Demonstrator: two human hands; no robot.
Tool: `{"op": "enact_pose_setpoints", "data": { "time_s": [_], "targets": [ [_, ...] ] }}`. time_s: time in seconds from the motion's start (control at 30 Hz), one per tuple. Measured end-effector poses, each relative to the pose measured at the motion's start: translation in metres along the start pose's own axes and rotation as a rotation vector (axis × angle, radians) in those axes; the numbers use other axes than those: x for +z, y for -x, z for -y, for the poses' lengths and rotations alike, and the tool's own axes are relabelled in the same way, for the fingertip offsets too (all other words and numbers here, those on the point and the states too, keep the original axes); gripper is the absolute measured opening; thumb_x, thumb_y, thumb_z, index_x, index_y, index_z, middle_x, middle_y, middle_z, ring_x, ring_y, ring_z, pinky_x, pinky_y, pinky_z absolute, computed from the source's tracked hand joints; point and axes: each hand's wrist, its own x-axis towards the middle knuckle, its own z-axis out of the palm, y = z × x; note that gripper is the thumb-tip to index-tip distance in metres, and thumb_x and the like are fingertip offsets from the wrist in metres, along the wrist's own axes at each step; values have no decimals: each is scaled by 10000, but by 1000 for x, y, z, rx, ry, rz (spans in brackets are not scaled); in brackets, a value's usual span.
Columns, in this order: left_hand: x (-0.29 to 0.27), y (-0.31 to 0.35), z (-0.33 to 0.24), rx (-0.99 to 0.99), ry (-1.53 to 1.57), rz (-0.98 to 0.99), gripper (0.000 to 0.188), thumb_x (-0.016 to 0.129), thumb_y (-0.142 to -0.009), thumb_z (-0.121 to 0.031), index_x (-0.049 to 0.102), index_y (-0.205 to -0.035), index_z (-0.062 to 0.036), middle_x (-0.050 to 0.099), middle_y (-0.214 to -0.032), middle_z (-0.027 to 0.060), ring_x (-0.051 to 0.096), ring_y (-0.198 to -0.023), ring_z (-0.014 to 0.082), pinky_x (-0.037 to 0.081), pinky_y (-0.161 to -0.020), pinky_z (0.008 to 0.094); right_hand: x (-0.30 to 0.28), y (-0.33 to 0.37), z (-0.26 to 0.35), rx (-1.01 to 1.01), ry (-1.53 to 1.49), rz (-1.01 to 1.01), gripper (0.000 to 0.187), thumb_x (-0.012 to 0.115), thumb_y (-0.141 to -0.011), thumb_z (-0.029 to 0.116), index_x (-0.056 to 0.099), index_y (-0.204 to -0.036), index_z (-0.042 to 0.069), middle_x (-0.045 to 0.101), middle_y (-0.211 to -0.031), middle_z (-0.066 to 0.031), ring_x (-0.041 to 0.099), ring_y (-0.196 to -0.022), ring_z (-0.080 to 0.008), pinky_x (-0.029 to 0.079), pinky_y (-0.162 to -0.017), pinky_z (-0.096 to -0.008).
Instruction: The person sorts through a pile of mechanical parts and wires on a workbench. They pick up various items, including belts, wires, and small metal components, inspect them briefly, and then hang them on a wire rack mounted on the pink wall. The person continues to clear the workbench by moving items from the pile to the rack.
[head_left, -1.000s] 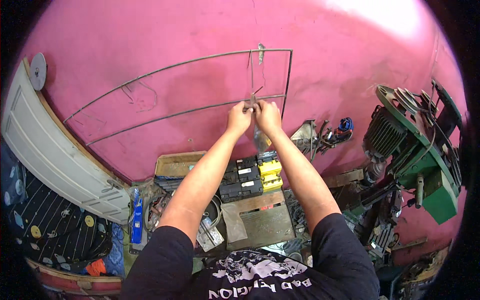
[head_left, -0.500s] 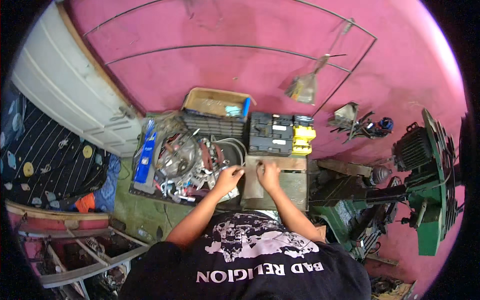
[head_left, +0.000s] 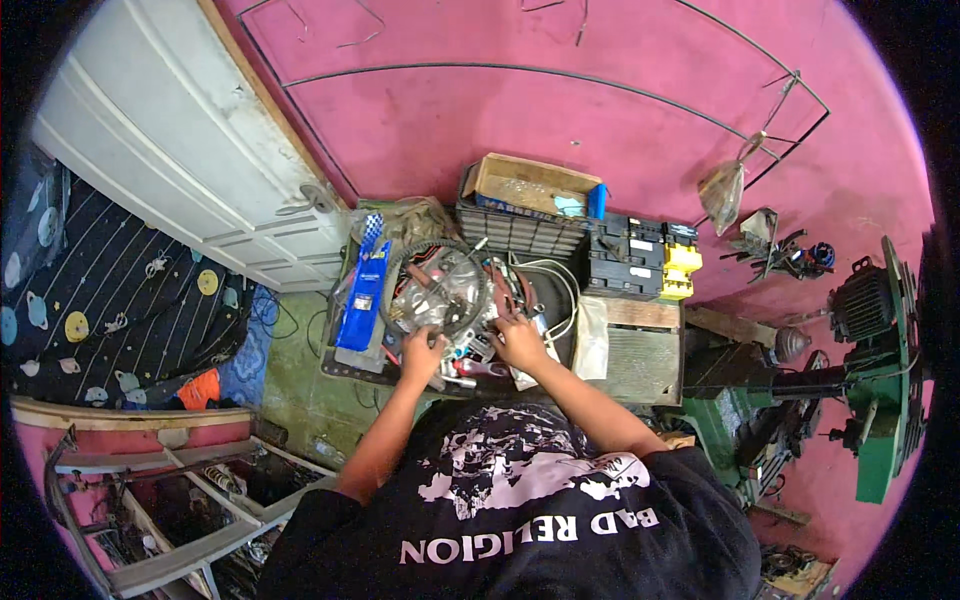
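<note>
Both hands reach down into a pile of tools and metal parts on the floor against the pink wall. My left hand (head_left: 422,352) rests at the lower edge of a round clear cover ringed by a dark gear-like rim (head_left: 437,288). My right hand (head_left: 520,340) lies among pliers and small metal pieces (head_left: 505,290), beside a white cable loop (head_left: 556,290). Whether either hand grips anything is hidden by the clutter.
A blue bottle (head_left: 364,285) lies left of the pile. Behind it stand a black crate (head_left: 515,228) with a cardboard box (head_left: 528,183), and a black and yellow case (head_left: 645,258). A white door (head_left: 170,150) is left, a green machine (head_left: 870,370) right, a wire frame (head_left: 560,72) on the wall.
My hands dropped from the wire frame on the wall to the floor, then shifted left from the flat board onto the tool pile. The view tilted downward.
</note>
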Motion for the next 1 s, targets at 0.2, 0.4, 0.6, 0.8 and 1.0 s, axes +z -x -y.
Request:
{"op": "enact_pose_setpoints", "data": {
  "time_s": [0.2,0.4,0.6,0.8,1.0],
  "targets": [
    [13,-52,18,-32,-49,122,299,712,-868,-251,704,-1011,12,696,-920,283,667,-900,476,533,-817,525,36,-86,47,-61,253,-22,419,657,-903,374,665,-1221,102,710,-1134,-96,571,-1167,-314,404,-949,-518],
    [8,-86,19,36,-63,137,376,661,-860,-181,670,-1211,-47,695,-961,296,665,-936,477,534,-836,548,68,-134,62,106,354,81,430,659,-895,371,662,-1230,102,715,-1167,-84,591,-1206,-293,392,-998,-516],
    [2,-91,19,44,43,143,445,671,-857,-193,648,-1279,-52,704,-1027,279,668,-967,471,530,-874,529,54,-137,83,161,419,175,265,597,-899,227,745,-1097,129,757,-1100,-96,604,-1213,-270,334,-1032,-537],
    [15,-97,34,-93,-1,180,341,631,-948,-253,687,-1195,-25,711,-983,278,688,-949,437,529,-841,473,-5,-125,97,235,322,166,297,684,-804,353,787,-991,145,752,-1044,-92,615,-1164,-268,347,-1038,-530],
    [36,-94,32,-129,362,93,360,670,-959,-319,695,-1129,-3,739,-854,137,695,-754,282,528,-687,418,-5,-77,75,194,5,-68,281,755,-764,308,777,-1002,160,732,-1012,-118,594,-1135,-319,362,-1017,-562]
  ]
}}
